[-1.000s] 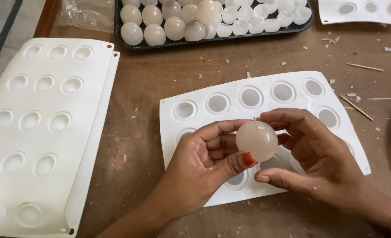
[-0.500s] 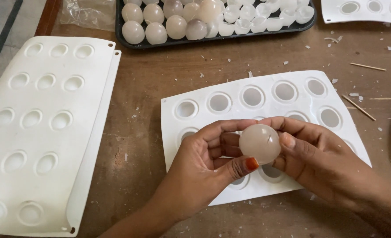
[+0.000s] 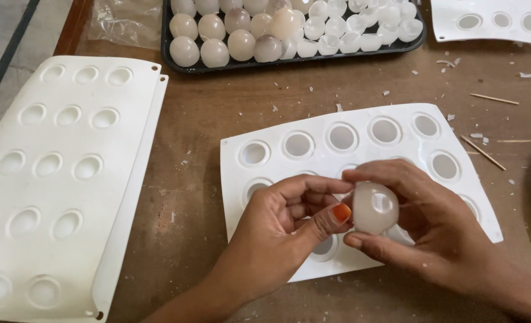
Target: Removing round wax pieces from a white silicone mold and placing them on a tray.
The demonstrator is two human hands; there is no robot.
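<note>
Both hands, left hand [image 3: 277, 236] and right hand [image 3: 433, 230], pinch one pale ball [image 3: 374, 207] above the white mould [image 3: 337, 152], seemingly trimming its edge; next likely needs gentle turning, not squeezing

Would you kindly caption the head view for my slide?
Left hand and right hand hold a translucent white ball above a white silicone mould sheet.

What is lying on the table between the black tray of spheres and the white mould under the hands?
In the head view, only bare wooden table with small white flakes lies between the black tray and the white mould.
</note>
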